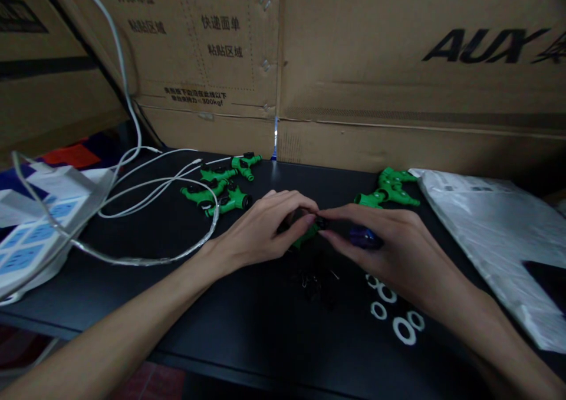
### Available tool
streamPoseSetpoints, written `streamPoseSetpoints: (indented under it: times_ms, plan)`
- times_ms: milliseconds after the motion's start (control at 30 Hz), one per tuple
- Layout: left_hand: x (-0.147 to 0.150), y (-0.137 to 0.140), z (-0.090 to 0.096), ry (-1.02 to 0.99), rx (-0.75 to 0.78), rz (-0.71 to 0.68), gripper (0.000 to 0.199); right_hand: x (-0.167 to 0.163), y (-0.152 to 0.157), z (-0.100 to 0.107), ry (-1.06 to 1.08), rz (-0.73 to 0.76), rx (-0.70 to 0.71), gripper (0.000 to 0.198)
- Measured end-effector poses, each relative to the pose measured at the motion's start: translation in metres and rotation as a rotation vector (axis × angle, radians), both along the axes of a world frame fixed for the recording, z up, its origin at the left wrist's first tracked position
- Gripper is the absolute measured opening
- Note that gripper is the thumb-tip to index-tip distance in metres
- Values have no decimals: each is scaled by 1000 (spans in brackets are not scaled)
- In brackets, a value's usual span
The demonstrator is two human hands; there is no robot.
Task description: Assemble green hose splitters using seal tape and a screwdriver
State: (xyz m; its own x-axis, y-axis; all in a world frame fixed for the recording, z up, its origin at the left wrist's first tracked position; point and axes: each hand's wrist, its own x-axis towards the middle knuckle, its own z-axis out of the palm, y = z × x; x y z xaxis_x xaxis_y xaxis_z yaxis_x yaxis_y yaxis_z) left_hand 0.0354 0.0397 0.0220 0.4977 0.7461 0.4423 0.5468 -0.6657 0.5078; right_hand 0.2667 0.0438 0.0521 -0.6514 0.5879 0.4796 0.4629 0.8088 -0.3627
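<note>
My left hand [276, 226] is closed around a green hose connector [305, 236], mostly hidden by the fingers, above the middle of the dark table. My right hand [389, 241] meets it from the right, thumb and forefinger pinching a small black part [321, 222] at the connector. A dark blue handle [365, 237], like that of a screwdriver, rests within the right hand; its other end is hidden. Beneath the hands lies a pile of small black pieces [316, 285], hard to make out in the shade. Several white rings [404, 331] lie below my right wrist.
Several green Y-shaped connectors [230, 201] with black parts lie at the back left. More green connectors [389, 187] sit at the back right beside a white plastic bag [495, 229]. A white power strip [26, 246] and looped cables [145, 261] occupy the left. Cardboard boxes [375, 93] wall the back.
</note>
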Motion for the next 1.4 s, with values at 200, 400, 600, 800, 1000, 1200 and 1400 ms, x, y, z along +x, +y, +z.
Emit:
streamPoseSetpoints:
  times_ms: [200,400,600,800,1000,1200,1400]
  plan:
    - [-2,-2,-2,-30,56,10,26,1,3,1,-21,-24,15,22]
    - [-2,-1,-4,-62,102,12,12,2,3,-1,-47,-52,-7,15]
    - [-2,3,-6,-66,61,-19,5,1,4,-1,-64,-60,9,20]
    - [2,3,-6,-19,-48,-24,7,2,4,-3,-75,-68,27,26]
    - [7,-3,-3,29,-80,0,20,-1,1,-1,-42,-32,39,29]
    - [6,-3,1,-8,-130,45,32,-1,0,2,-25,-6,54,28]
    - [-6,6,6,144,-144,-14,19,10,9,-2,-203,78,-76,24]
